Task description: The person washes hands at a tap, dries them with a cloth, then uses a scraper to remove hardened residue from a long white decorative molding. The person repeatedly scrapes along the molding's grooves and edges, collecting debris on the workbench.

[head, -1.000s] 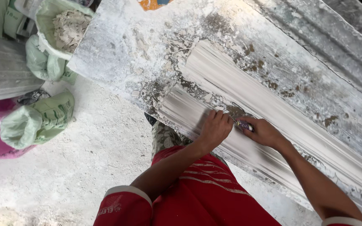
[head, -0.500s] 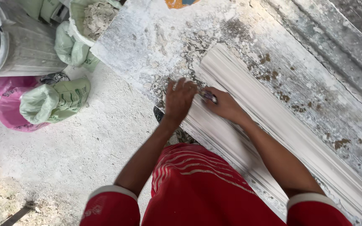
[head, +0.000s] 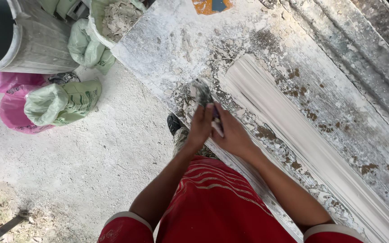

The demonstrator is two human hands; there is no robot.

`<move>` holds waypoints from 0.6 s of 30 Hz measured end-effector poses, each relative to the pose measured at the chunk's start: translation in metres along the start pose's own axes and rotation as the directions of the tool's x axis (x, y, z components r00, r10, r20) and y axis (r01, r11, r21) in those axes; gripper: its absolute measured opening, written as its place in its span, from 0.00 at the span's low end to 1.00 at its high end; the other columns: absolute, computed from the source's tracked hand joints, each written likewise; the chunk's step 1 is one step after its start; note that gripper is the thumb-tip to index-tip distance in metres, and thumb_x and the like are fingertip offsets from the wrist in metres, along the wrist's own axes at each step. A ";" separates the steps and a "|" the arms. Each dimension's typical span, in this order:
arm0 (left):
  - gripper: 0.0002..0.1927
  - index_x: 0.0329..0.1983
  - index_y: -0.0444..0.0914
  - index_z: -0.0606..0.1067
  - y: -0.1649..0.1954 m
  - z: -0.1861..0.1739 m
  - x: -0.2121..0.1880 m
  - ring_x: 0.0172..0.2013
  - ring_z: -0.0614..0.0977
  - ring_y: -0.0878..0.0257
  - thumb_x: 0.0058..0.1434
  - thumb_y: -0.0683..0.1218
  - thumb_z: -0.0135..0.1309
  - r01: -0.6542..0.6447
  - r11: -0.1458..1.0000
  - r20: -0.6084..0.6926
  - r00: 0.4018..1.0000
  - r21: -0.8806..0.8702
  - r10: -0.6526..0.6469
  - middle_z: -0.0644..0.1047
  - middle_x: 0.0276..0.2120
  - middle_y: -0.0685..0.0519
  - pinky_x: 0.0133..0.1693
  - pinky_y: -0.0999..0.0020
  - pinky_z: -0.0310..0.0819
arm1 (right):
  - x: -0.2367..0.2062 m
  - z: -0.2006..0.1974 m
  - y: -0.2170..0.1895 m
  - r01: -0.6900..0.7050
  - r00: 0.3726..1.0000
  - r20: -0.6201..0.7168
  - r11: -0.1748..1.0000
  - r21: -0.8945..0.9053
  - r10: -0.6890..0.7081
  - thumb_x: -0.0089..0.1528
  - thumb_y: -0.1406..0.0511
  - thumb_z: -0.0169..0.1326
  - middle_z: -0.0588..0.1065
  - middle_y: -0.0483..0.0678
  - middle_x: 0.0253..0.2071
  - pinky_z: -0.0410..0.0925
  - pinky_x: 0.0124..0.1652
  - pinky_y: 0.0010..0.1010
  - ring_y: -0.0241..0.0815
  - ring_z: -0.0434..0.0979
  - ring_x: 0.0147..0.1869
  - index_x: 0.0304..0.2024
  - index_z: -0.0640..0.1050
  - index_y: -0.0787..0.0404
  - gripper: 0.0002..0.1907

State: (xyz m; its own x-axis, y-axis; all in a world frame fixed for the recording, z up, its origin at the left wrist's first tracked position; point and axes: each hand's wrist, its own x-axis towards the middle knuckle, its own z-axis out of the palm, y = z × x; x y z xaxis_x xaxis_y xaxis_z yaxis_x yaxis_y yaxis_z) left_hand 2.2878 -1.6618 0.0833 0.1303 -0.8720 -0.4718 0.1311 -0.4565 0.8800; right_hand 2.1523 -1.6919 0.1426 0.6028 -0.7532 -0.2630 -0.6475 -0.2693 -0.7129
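Both hands, left (head: 200, 127) and right (head: 233, 135), clamped on scraper (head: 202, 95) at near end of moulding (head: 293, 144). Ribbed profile formed; crusted plaster beside moulding remaining for removal.

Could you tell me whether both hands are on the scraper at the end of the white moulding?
Yes, the left hand and right hand together clasp the scraper beside the white moulding.

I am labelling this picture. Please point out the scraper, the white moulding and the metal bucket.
scraper (head: 201, 93): head view, on its plaster-caked blade.
white moulding (head: 284, 121): head view, on its ribbed top face.
metal bucket (head: 37, 42): head view, on its outer wall.
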 end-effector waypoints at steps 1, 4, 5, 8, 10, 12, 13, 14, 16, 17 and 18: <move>0.26 0.52 0.34 0.68 0.003 -0.013 0.005 0.38 0.84 0.58 0.75 0.60 0.32 -0.040 0.999 -0.019 0.999 0.010 0.040 0.79 0.39 0.42 0.37 0.63 0.84 | 0.001 0.004 -0.003 0.046 0.999 0.012 0.999 0.014 -0.046 0.59 0.64 0.58 0.71 0.64 0.54 0.72 0.46 0.46 0.58 0.76 0.51 0.75 0.50 0.67 0.47; 0.26 0.56 0.34 0.65 0.011 -0.057 0.019 0.36 0.84 0.61 0.74 0.60 0.31 -0.142 0.988 -0.106 0.983 0.064 0.148 0.79 0.40 0.46 0.34 0.64 0.84 | -0.004 0.010 -0.007 0.117 0.993 -0.016 0.990 0.082 -0.116 0.64 0.66 0.57 0.66 0.64 0.62 0.72 0.52 0.45 0.56 0.74 0.57 0.74 0.53 0.67 0.41; 0.28 0.63 0.36 0.61 0.014 -0.072 0.025 0.35 0.83 0.62 0.72 0.60 0.30 -0.167 0.982 -0.152 0.972 0.090 0.179 0.78 0.38 0.47 0.31 0.64 0.83 | -0.007 0.010 -0.007 0.129 0.991 -0.035 0.986 0.108 -0.126 0.66 0.66 0.56 0.65 0.64 0.65 0.72 0.54 0.43 0.55 0.74 0.59 0.73 0.55 0.65 0.37; 0.28 0.59 0.31 0.69 0.016 -0.120 0.037 0.26 0.77 0.60 0.77 0.58 0.30 -0.049 0.951 -0.249 0.960 0.306 0.129 0.78 0.33 0.46 0.25 0.61 0.74 | -0.022 0.006 -0.002 0.043 0.999 0.003 0.963 0.264 -0.045 0.65 0.69 0.49 0.69 0.58 0.63 0.77 0.53 0.38 0.48 0.77 0.59 0.68 0.67 0.54 0.27; 0.24 0.66 0.34 0.68 0.008 -0.144 0.034 0.28 0.78 0.59 0.79 0.54 0.34 -0.193 0.853 -0.274 0.893 0.485 0.358 0.77 0.34 0.45 0.28 0.59 0.75 | -0.032 0.002 0.004 -0.066 0.998 0.003 0.944 0.324 0.069 0.66 0.69 0.47 0.73 0.54 0.60 0.77 0.50 0.36 0.45 0.78 0.56 0.66 0.70 0.51 0.25; 0.18 0.70 0.36 0.67 -0.002 -0.164 0.030 0.33 0.79 0.55 0.82 0.47 0.41 -0.243 0.685 -0.260 0.797 0.687 0.545 0.76 0.36 0.42 0.36 0.55 0.75 | -0.039 0.000 0.010 -0.129 0.990 -0.009 0.920 0.370 0.142 0.66 0.68 0.46 0.75 0.51 0.60 0.77 0.48 0.35 0.43 0.79 0.55 0.64 0.72 0.51 0.22; 0.22 0.73 0.34 0.61 -0.007 -0.173 0.030 0.34 0.77 0.52 0.78 0.44 0.42 -0.306 0.599 -0.204 0.746 0.740 0.634 0.74 0.38 0.40 0.37 0.53 0.75 | -0.042 -0.001 0.012 -0.138 0.987 -0.023 0.912 0.386 0.159 0.67 0.68 0.46 0.75 0.50 0.62 0.78 0.48 0.34 0.42 0.80 0.54 0.62 0.73 0.52 0.20; 0.28 0.75 0.31 0.55 -0.012 -0.181 0.031 0.35 0.76 0.49 0.74 0.40 0.42 -0.359 0.502 -0.142 0.687 0.787 0.713 0.72 0.39 0.37 0.37 0.52 0.75 | -0.043 0.000 0.015 -0.146 0.984 -0.035 0.903 0.404 0.175 0.68 0.67 0.46 0.75 0.49 0.63 0.79 0.47 0.34 0.41 0.80 0.54 0.61 0.73 0.53 0.19; 0.36 0.78 0.29 0.48 -0.021 -0.194 0.037 0.36 0.74 0.46 0.68 0.34 0.42 -0.345 0.392 -0.074 0.663 0.853 0.745 0.69 0.42 0.34 0.37 0.51 0.76 | -0.044 0.003 0.018 -0.302 0.947 0.022 0.866 0.398 0.320 0.68 0.65 0.46 0.77 0.47 0.58 0.78 0.46 0.33 0.40 0.81 0.51 0.60 0.75 0.52 0.18; 0.38 0.79 0.29 0.47 -0.026 -0.199 0.042 0.36 0.74 0.45 0.66 0.32 0.42 -0.289 0.383 -0.079 0.699 0.877 0.711 0.68 0.43 0.32 0.36 0.52 0.76 | -0.043 0.005 0.019 -0.377 0.919 0.047 0.839 0.392 0.391 0.68 0.65 0.47 0.79 0.46 0.55 0.78 0.45 0.32 0.39 0.81 0.50 0.60 0.76 0.51 0.18; 0.40 0.79 0.29 0.47 -0.030 -0.204 0.047 0.35 0.74 0.44 0.64 0.30 0.42 -0.234 0.370 -0.086 0.734 0.899 0.674 0.67 0.44 0.31 0.35 0.52 0.76 | -0.042 0.008 0.019 -0.348 0.928 0.014 0.852 0.391 0.373 0.68 0.64 0.48 0.79 0.47 0.55 0.77 0.45 0.33 0.40 0.81 0.50 0.60 0.76 0.54 0.18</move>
State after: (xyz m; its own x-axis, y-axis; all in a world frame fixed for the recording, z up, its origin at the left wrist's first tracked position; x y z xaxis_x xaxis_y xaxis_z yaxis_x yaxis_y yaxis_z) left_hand 2.4903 -1.6530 0.0240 0.2686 -0.9323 0.2421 -0.8655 -0.1233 0.4855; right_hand 2.1185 -1.6607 0.1355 0.3247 -0.7906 -0.5191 -0.5793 0.2676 -0.7699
